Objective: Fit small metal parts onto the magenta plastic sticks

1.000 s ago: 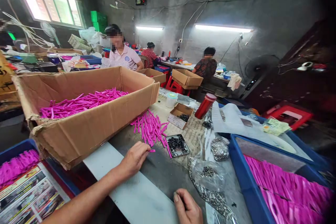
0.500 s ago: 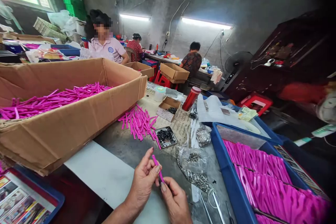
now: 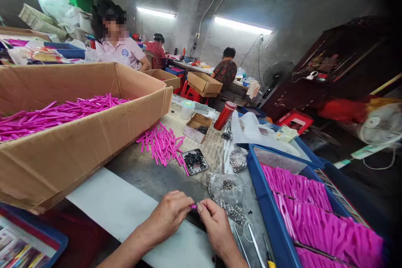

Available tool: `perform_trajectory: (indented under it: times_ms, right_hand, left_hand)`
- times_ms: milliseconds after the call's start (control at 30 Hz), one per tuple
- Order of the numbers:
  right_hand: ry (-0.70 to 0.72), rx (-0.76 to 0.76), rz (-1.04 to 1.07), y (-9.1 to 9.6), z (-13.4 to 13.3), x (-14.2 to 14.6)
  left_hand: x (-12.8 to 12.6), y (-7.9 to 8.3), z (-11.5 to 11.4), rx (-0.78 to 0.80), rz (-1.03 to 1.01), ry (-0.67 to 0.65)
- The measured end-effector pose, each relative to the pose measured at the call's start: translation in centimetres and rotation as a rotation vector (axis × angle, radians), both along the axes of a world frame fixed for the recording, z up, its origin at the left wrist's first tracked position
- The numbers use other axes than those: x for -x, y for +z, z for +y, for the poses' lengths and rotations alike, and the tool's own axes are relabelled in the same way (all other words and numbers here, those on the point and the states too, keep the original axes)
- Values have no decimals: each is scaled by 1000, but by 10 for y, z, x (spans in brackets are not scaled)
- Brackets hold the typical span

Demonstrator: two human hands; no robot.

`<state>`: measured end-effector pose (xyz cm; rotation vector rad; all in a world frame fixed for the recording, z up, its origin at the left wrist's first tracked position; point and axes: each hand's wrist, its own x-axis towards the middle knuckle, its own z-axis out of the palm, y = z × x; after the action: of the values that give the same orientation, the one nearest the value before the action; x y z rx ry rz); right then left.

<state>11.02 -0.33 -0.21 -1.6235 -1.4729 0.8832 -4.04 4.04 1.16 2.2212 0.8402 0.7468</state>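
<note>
My left hand (image 3: 172, 212) is closed round a slim pink plastic stick (image 3: 193, 207), its palm turned down. Only a short end of the stick shows between the two hands; the rest is hidden by my left fingers. At that end my right hand (image 3: 216, 225) pinches with thumb and forefinger, and whether a small part is also in that pinch I cannot make out. Just beyond the hands lie a loose pile of pink sticks (image 3: 161, 144) and a small square tray (image 3: 205, 168) of tiny black parts.
A big cardboard box (image 3: 94, 134) of pink sticks stands on the left. To the right is a blue crate (image 3: 273, 217) of pink pieces in rows. Tweezers (image 3: 256, 245), a bag of metal bits (image 3: 228, 187) and a red flask (image 3: 225, 116) lie nearer. Several people sit behind.
My left hand has rolled over from palm-up to palm-down, covering most of the pink stick. My right hand has come up to the stick's end. The view has shifted slightly.
</note>
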Motion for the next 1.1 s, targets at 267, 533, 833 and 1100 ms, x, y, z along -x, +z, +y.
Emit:
perform_trajectory:
  times_ms: [267,533,833,1100]
  right_hand:
    - [-17,-137,-292,31,30,-14]
    - [134,-74,-787,40,97,-23]
    - [253,49,-961,8,133,-19]
    - [338,94,-1030,-1,138,-17]
  left_hand:
    - [-1,-15,16,147,-70,218]
    - [2,-22,19,235,-185,347]
    - [2,-21,20,265,-195,356]
    - [2,-22,21,265,-207,347]
